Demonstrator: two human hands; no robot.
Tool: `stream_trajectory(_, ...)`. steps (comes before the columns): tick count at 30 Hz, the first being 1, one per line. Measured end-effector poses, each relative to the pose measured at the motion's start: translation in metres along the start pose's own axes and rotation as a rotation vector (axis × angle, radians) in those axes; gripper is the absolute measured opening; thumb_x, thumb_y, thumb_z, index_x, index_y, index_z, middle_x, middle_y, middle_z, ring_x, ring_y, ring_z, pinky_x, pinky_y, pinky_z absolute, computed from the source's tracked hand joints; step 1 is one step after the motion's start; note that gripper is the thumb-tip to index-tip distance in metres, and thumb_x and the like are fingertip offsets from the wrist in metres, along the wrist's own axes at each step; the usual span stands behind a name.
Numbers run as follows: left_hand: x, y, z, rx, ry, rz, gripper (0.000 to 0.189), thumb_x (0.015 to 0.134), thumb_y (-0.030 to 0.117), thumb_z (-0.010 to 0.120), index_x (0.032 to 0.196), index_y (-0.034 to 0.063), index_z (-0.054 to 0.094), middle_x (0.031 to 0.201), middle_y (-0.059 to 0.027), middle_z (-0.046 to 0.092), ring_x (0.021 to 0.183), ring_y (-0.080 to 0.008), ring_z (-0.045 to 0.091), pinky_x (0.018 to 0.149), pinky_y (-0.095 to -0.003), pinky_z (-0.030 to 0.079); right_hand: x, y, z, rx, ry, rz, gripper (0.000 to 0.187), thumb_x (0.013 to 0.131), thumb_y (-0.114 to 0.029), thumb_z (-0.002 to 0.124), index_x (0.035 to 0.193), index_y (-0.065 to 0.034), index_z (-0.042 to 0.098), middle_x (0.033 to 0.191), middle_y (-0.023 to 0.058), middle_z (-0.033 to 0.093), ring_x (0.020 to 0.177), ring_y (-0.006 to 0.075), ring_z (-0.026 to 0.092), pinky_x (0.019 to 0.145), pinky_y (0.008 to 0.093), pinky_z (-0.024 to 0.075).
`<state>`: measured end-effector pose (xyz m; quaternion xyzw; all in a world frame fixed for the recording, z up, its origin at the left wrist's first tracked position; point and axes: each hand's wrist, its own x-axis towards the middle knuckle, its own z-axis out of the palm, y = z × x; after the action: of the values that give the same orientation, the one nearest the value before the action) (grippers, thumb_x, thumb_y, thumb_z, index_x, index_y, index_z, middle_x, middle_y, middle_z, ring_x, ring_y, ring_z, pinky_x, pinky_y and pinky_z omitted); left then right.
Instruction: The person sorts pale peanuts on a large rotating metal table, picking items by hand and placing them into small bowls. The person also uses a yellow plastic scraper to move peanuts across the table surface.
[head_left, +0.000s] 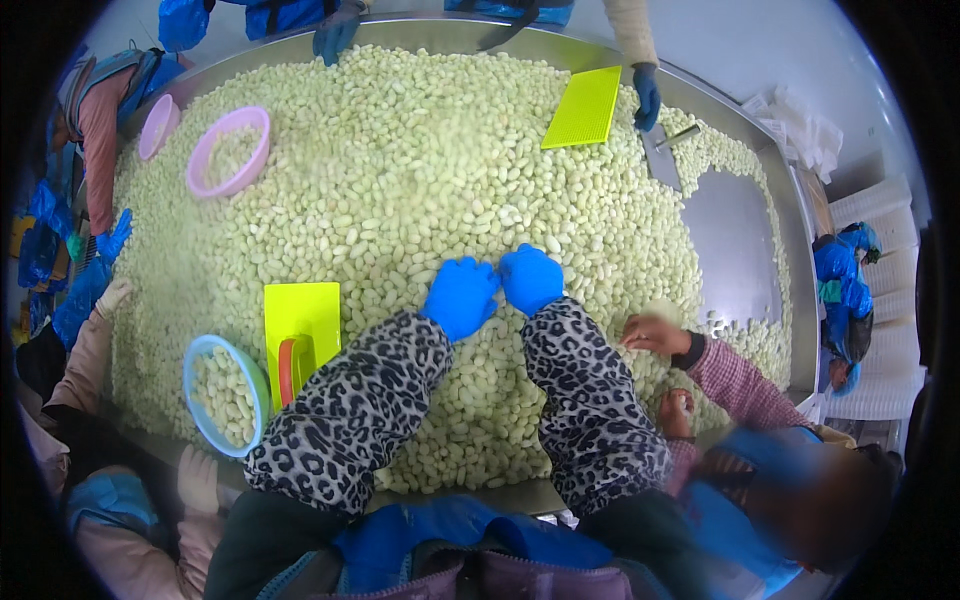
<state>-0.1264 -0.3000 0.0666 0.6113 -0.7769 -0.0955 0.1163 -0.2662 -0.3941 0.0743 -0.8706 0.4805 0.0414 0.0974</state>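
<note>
A deep layer of pale green cocoons (420, 187), apparently silkworm cocoons, fills the metal-walled table before me. My left hand (462, 298), in a blue glove, rests on them near the middle with its fingers bent down. Just to its right, almost touching it, is my right hand (531, 279), also blue-gloved, with the fingers curled under. Whether either hand holds a cocoon is hidden beneath the gloves. Leopard-print sleeves cover both my forearms. A yellow-green plastic float (321, 319) with a red handle lies left of my left forearm.
A blue basin (264, 394) of cocoons sits at left; pink basins (259, 159) (160, 127) lie farther off. A green textured board (585, 109) and a metal trowel (661, 159) are at the far right. Co-workers' hands (656, 334) (114, 236) reach in around the rim.
</note>
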Motion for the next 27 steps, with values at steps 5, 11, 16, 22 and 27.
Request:
stream_trajectory(5, -0.03, 0.013, 0.023, 0.036, -0.069, 0.125, 0.029, 0.085, 0.022, 0.063, 0.11, 0.0081, 0.067, 0.107, -0.0054, 0.061, 0.097, -0.0241, 0.056, 0.081, -0.0391, 0.044, 0.005, -0.004, 0.001, -0.314, 0.023, -0.141, 0.012, 0.078, -0.018, 0.068, 0.089, -0.0152, 0.074, 0.1, 0.01, 0.065, 0.091, 0.0285, 0.066, 0.073, 0.0409, 0.0523)
stream_trajectory(11, -0.08, 0.036, 0.002, -0.153, -0.093, 0.26, 0.035, 0.087, 0.028, 0.065, 0.115, 0.0071, 0.065, 0.107, -0.0088, 0.061, 0.102, -0.0274, 0.055, 0.085, -0.0406, 0.045, 0.014, -0.004, 0.005, -0.444, -0.19, -0.097, 0.012, 0.081, -0.019, 0.067, 0.09, -0.0162, 0.075, 0.099, 0.0074, 0.065, 0.095, 0.026, 0.065, 0.075, 0.0394, 0.0506)
stream_trajectory(16, -0.096, 0.004, -0.019, -0.323, 0.001, 0.085, 0.034, 0.087, 0.024, 0.066, 0.116, 0.0061, 0.064, 0.106, -0.0113, 0.062, 0.099, -0.0315, 0.057, 0.086, -0.0445, 0.047, 0.011, -0.007, -0.003, -0.324, -0.122, -0.075, 0.013, 0.081, -0.019, 0.067, 0.089, -0.0125, 0.075, 0.102, 0.0085, 0.065, 0.093, 0.0261, 0.065, 0.074, 0.0397, 0.0497)
stream_trajectory(22, -0.049, -0.066, -0.034, -0.34, 0.397, -0.172, 0.027, 0.088, 0.024, 0.067, 0.109, 0.0079, 0.067, 0.099, -0.0099, 0.064, 0.093, -0.0314, 0.06, 0.083, -0.0433, 0.049, 0.017, -0.015, 0.025, -0.453, -0.097, -0.077, 0.012, 0.081, -0.019, 0.066, 0.086, -0.011, 0.073, 0.101, 0.0072, 0.065, 0.091, 0.0251, 0.066, 0.072, 0.0403, 0.0468)
stream_trajectory(27, 0.022, -0.104, -0.031, -0.236, 0.424, -0.308, 0.026, 0.085, 0.024, 0.071, 0.107, 0.0104, 0.068, 0.101, -0.009, 0.065, 0.094, -0.0306, 0.061, 0.082, -0.042, 0.05, 0.017, -0.015, 0.009, -0.397, -0.229, -0.073, 0.011, 0.081, -0.019, 0.065, 0.082, -0.0098, 0.072, 0.09, 0.0079, 0.065, 0.083, 0.0255, 0.066, 0.067, 0.0398, 0.0484)
